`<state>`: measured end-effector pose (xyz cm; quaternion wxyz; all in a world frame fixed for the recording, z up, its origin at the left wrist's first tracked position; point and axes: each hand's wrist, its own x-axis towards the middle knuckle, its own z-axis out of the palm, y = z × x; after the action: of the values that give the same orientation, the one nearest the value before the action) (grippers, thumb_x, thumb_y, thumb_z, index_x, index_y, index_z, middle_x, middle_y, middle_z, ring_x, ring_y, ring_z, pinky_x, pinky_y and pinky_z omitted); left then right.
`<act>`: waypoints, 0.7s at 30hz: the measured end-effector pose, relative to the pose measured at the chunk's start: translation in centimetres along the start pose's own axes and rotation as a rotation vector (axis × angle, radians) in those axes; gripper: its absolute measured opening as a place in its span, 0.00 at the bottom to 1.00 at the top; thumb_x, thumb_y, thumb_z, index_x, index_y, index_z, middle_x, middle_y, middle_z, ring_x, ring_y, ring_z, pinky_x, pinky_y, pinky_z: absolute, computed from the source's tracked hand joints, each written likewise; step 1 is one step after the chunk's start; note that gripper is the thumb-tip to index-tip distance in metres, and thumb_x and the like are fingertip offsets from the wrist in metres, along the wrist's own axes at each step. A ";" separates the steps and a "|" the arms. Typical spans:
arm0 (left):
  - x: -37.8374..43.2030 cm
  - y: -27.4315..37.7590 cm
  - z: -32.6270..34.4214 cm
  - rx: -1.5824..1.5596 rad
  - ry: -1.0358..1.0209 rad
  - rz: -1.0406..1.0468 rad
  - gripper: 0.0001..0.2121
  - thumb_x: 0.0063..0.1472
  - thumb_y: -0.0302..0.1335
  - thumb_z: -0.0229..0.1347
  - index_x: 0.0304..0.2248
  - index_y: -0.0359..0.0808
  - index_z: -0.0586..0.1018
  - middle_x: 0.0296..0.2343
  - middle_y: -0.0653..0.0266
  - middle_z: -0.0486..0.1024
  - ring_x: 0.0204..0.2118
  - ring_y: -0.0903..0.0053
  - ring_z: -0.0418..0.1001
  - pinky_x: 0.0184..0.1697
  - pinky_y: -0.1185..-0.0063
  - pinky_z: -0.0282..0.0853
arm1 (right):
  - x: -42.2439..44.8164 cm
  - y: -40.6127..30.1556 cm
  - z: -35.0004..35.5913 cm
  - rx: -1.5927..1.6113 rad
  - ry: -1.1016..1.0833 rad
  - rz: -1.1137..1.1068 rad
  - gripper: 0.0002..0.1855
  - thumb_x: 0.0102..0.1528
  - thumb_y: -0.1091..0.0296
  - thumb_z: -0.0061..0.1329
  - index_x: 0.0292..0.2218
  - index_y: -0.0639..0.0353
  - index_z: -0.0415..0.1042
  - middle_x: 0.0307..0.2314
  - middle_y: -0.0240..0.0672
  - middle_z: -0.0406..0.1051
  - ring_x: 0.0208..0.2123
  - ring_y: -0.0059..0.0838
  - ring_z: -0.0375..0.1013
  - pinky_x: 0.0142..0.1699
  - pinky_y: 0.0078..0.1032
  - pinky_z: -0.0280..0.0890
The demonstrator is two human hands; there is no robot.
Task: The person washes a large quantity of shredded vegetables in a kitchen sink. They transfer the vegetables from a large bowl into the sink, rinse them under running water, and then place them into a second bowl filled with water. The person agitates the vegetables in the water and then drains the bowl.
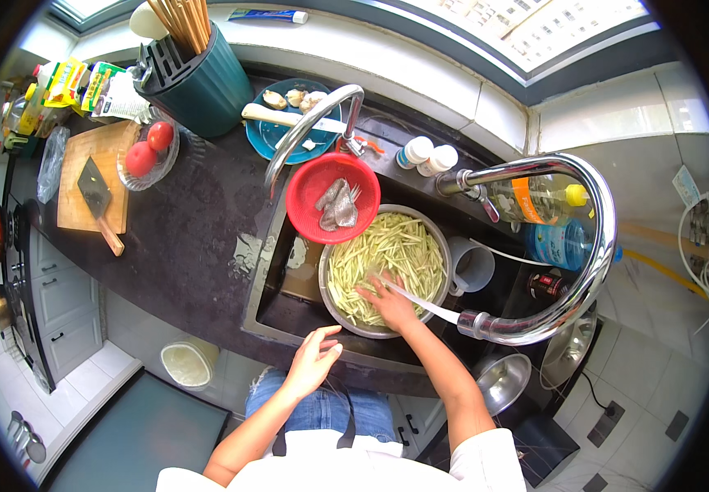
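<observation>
A steel basin (447, 270) full of thin pale-green vegetable strips (403, 246) sits in the dark sink (274, 313). Water runs from the large chrome faucet (539, 329) into the basin. My right hand (394, 304) reaches into the basin, fingers spread on the strips beside the stream. Over the counter's front edge, left of the basin, my left hand (313, 363) is raised, its fingers apart and holding nothing. A red plastic colander (299, 209) with a grey scouring mesh (337, 209) in it stands behind the basin, partly over the sink.
A cleaver (94, 187) lies on a wooden cutting board (72, 209) at the left, beside tomatoes (141, 159) in a glass bowl (170, 160). A blue plate (259, 138) holds a knife (293, 118) and garlic. A grey plastic jug (476, 267) and bottles (554, 244) stand right of the basin.
</observation>
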<state>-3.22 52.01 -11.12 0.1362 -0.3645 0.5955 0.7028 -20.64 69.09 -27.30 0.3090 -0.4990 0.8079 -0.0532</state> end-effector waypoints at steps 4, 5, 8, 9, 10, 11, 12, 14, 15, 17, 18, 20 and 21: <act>-0.4 -0.1 -0.3 -0.016 0.001 -0.027 0.18 0.60 0.27 0.51 0.50 0.34 0.68 0.47 0.60 0.66 0.48 0.73 0.68 0.50 0.76 0.66 | 0.0 -1.3 -1.1 0.057 -0.014 0.133 0.24 0.52 0.70 0.44 0.52 0.40 0.66 0.57 0.36 0.56 0.60 0.50 0.48 0.60 0.53 0.45; -0.4 -0.4 -0.4 -0.015 0.001 -0.026 0.18 0.60 0.27 0.51 0.50 0.34 0.68 0.47 0.60 0.66 0.49 0.73 0.68 0.50 0.76 0.66 | 0.0 -2.4 -2.2 0.069 -0.021 0.164 0.22 0.52 0.69 0.46 0.50 0.43 0.69 0.56 0.36 0.57 0.60 0.50 0.49 0.59 0.54 0.48; -0.3 -1.3 -0.2 -0.033 0.003 -0.018 0.18 0.60 0.27 0.51 0.50 0.34 0.68 0.47 0.56 0.66 0.48 0.69 0.69 0.47 0.75 0.68 | 0.4 -6.0 -3.8 0.030 0.173 0.009 0.26 0.51 0.67 0.48 0.53 0.41 0.64 0.56 0.38 0.56 0.60 0.52 0.49 0.59 0.56 0.48; -0.4 -1.1 -0.1 -0.025 0.003 -0.022 0.18 0.60 0.27 0.51 0.50 0.34 0.68 0.47 0.57 0.66 0.48 0.71 0.69 0.48 0.76 0.67 | 0.7 -6.6 -3.9 0.014 0.239 -0.044 0.28 0.51 0.66 0.48 0.54 0.40 0.62 0.56 0.39 0.56 0.60 0.52 0.49 0.59 0.57 0.47; -0.5 -0.7 0.1 -0.015 -0.005 -0.025 0.18 0.60 0.27 0.51 0.50 0.34 0.68 0.47 0.59 0.66 0.48 0.72 0.69 0.49 0.76 0.67 | 1.6 -6.1 -2.4 -0.017 0.241 -0.111 0.31 0.51 0.64 0.49 0.56 0.38 0.59 0.57 0.37 0.54 0.60 0.52 0.48 0.60 0.58 0.43; -0.6 -0.3 0.4 -0.005 -0.014 -0.029 0.18 0.61 0.27 0.51 0.50 0.34 0.68 0.48 0.60 0.66 0.49 0.73 0.68 0.49 0.77 0.66 | 1.9 -5.0 -1.3 -0.036 0.221 -0.117 0.31 0.51 0.64 0.49 0.56 0.38 0.59 0.57 0.37 0.54 0.60 0.52 0.48 0.60 0.57 0.42; -0.7 -0.1 0.4 -0.008 -0.015 -0.022 0.18 0.61 0.27 0.51 0.50 0.34 0.68 0.48 0.60 0.66 0.49 0.73 0.68 0.49 0.77 0.66 | 2.6 -4.7 -1.3 -0.050 0.202 -0.126 0.31 0.51 0.63 0.49 0.56 0.38 0.59 0.57 0.36 0.54 0.60 0.51 0.48 0.61 0.57 0.41; -0.9 0.3 0.5 -0.011 -0.019 -0.010 0.18 0.61 0.27 0.51 0.50 0.34 0.68 0.48 0.60 0.66 0.48 0.73 0.68 0.49 0.77 0.66 | 2.7 -3.7 -1.4 -0.003 0.134 -0.101 0.31 0.51 0.69 0.46 0.56 0.40 0.59 0.59 0.36 0.50 0.62 0.48 0.45 0.62 0.54 0.40; -0.9 0.2 0.4 -0.009 -0.014 -0.004 0.18 0.60 0.27 0.51 0.50 0.34 0.68 0.47 0.59 0.66 0.48 0.72 0.69 0.49 0.76 0.67 | 2.3 -3.2 -1.3 -0.020 0.100 -0.062 0.31 0.51 0.69 0.46 0.56 0.41 0.59 0.59 0.35 0.50 0.62 0.47 0.45 0.62 0.53 0.40; -0.8 0.0 0.3 -0.004 -0.008 0.008 0.18 0.60 0.27 0.51 0.50 0.34 0.68 0.47 0.56 0.66 0.48 0.69 0.69 0.48 0.75 0.68 | 1.1 -2.4 -0.7 -0.051 0.032 0.021 0.31 0.51 0.70 0.46 0.56 0.43 0.59 0.60 0.35 0.49 0.62 0.46 0.44 0.62 0.52 0.41; -0.6 -0.3 0.3 -0.004 -0.011 0.008 0.18 0.60 0.27 0.51 0.50 0.34 0.68 0.47 0.56 0.66 0.48 0.69 0.69 0.48 0.75 0.68 | -0.1 -2.2 -0.7 0.084 0.085 0.078 0.31 0.51 0.69 0.48 0.57 0.44 0.59 0.60 0.39 0.46 0.62 0.51 0.42 0.62 0.51 0.43; -0.3 -0.8 0.5 -0.006 -0.004 0.007 0.18 0.60 0.27 0.51 0.50 0.34 0.68 0.47 0.56 0.66 0.48 0.69 0.69 0.48 0.75 0.68 | -2.2 -3.5 -3.1 0.157 0.213 0.294 0.33 0.51 0.68 0.49 0.58 0.46 0.57 0.60 0.46 0.45 0.61 0.56 0.41 0.62 0.51 0.42; -0.1 -0.8 0.7 -0.008 -0.012 0.004 0.18 0.60 0.27 0.51 0.50 0.34 0.68 0.47 0.57 0.66 0.48 0.70 0.69 0.48 0.75 0.67 | -3.3 -3.9 -3.9 0.191 0.277 0.404 0.34 0.51 0.67 0.49 0.58 0.47 0.56 0.60 0.49 0.44 0.61 0.58 0.40 0.62 0.51 0.42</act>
<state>-2.90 52.91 -11.62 0.1370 -0.3596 0.5924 0.7078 -18.75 69.03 -21.13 0.2456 -0.2842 0.9170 -0.1341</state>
